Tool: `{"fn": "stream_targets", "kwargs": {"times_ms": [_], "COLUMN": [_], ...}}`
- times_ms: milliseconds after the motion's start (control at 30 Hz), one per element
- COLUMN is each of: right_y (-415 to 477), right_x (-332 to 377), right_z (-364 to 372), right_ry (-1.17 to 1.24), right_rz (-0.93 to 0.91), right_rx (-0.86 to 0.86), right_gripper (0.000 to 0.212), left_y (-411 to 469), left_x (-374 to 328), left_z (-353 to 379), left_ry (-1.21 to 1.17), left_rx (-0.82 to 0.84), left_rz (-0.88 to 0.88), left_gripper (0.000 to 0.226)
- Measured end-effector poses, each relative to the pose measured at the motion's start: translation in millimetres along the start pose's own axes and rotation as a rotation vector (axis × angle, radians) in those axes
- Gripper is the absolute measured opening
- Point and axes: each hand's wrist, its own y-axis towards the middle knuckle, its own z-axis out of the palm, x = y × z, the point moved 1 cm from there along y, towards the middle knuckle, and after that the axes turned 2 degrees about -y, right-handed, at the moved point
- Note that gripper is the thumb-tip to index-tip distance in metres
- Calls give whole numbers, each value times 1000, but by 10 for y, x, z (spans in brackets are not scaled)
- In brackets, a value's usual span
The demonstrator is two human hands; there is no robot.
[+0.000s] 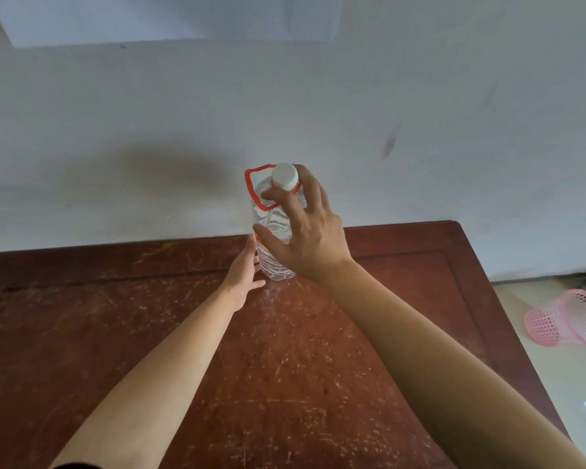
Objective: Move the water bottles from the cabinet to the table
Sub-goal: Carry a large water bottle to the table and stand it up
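Water bottle (272,228) must sit flat on table (115,333) before right hand (313,238), gripping its neck, and flat left hand (242,279) below let go.

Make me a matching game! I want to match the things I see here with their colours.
Things:
1. cap
2. handle
3. table
4. basket

Colours:
A. pink
B. reddish brown
C. white
D. red

Pairs: 1-C, 2-D, 3-B, 4-A
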Motion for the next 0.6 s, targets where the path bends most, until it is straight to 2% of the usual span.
{"fn": "stream_targets", "kwargs": {"times_ms": [133, 200, 300, 367, 500, 600], "right_y": [11, -17, -82, -122, -385, -751], "right_x": [-78, -145, -147, -56, 154, 293], "right_z": [-121, -180, -247, -361, -573, -631], "right_ry": [39, 36, 50, 64, 122, 157], "right_rz": [22, 27, -3, -47, -85, -168], "right_rx": [16, 79, 202, 230, 135, 119], "right_gripper": [54, 58, 64, 68, 62, 54], "left_y": [-141, -222, -322, -512, -989, -1572], "left_x": [-74, -115, -123, -197, -249, 4], "left_z": [-58, -43, -71, -109, -342, -598], "left_ry": [20, 63, 96, 146, 518, 585], "left_rx": [50, 66, 52, -37, -337, -539], "left_rz": [47, 53, 77, 137, 354, 396], "left_gripper": [72, 74, 67, 66, 61, 59]}}
